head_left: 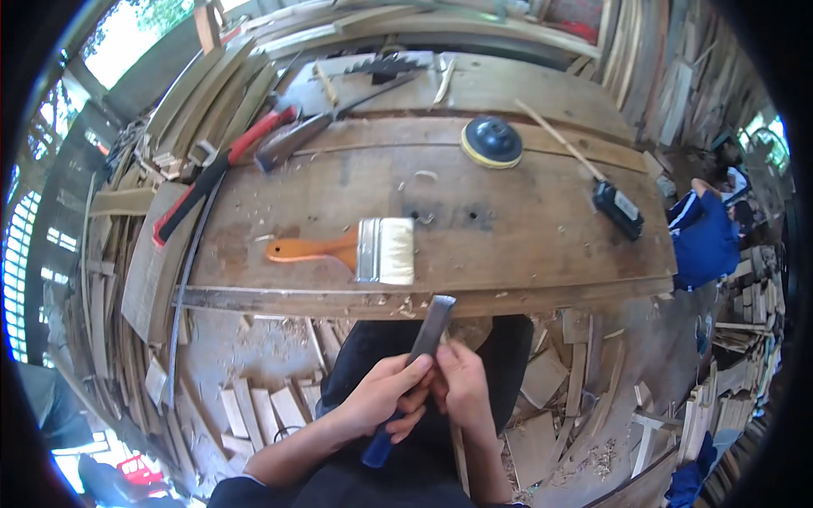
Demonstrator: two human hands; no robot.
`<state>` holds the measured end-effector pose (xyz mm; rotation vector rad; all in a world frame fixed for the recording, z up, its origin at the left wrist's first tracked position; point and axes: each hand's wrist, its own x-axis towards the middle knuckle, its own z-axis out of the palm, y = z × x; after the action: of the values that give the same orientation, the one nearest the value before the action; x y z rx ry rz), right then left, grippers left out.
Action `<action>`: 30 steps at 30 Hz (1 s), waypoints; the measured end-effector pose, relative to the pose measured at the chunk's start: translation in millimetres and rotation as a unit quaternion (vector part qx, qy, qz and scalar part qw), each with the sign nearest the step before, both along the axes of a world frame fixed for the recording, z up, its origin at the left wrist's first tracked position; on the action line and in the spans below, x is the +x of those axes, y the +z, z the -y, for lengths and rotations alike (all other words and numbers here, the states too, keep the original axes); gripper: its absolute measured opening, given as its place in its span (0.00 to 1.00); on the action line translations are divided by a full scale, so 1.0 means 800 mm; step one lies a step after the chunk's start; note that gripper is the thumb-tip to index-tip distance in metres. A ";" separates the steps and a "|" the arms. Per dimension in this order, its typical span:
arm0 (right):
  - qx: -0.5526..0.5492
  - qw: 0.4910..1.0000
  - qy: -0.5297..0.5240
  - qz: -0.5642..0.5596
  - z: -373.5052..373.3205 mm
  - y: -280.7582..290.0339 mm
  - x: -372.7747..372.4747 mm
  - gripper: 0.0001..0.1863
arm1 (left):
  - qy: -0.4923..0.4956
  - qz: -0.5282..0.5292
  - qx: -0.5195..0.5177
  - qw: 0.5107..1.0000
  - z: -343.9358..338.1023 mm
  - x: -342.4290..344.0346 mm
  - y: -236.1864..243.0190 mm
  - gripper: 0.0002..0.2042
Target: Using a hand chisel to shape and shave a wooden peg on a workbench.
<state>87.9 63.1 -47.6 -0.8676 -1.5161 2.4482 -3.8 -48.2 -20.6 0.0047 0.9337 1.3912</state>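
Observation:
My left hand (394, 385) is wrapped round a chisel (432, 326) with a wide steel blade pointing up and a blue handle showing below. My right hand (457, 381) is closed beside the blade; what its fingertips hold is partly hidden. On the wooden bench (533, 233) ahead lies a paintbrush (381, 250) with an orange handle and pale bristles. Behind it are a round black sanding pad (491, 141) with a yellow edge and a dark device (618, 207) with a thin stick attached.
A red-black hammer (190, 199), a long dark tool (292, 140) and a toothed blade (385, 66) lie on the bench. Planks (203, 93) crowd the left and back. Offcuts (542, 377) litter the floor. A person in blue (707, 233) bends at the right.

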 end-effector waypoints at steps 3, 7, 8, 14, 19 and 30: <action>-0.025 0.999 0.018 -0.033 -0.007 0.011 0.002 0.16 | 0.018 -0.028 0.008 0.999 0.027 0.001 0.009 0.16; -0.087 0.995 -0.034 -0.047 -0.027 0.010 -0.002 0.16 | 0.053 0.008 0.008 0.999 0.036 0.003 0.016 0.15; -0.071 0.996 -0.044 -0.037 -0.030 0.008 -0.005 0.17 | 0.040 0.016 0.009 0.999 0.034 0.002 0.018 0.14; -0.031 0.998 -0.060 -0.018 -0.029 0.002 -0.007 0.15 | 0.002 0.252 0.027 0.967 0.004 -0.004 0.031 0.13; -0.024 0.996 -0.081 0.003 -0.026 0.003 -0.008 0.13 | 0.013 0.208 0.008 0.978 -0.007 -0.007 0.022 0.13; -0.124 0.992 -0.030 -0.023 -0.037 0.003 -0.009 0.14 | 0.026 0.353 -0.008 0.935 -0.007 -0.013 0.030 0.13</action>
<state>80.4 93.0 -45.1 -0.8761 -1.1687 2.6300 -14.4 -42.7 3.2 -0.5061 0.3414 1.2902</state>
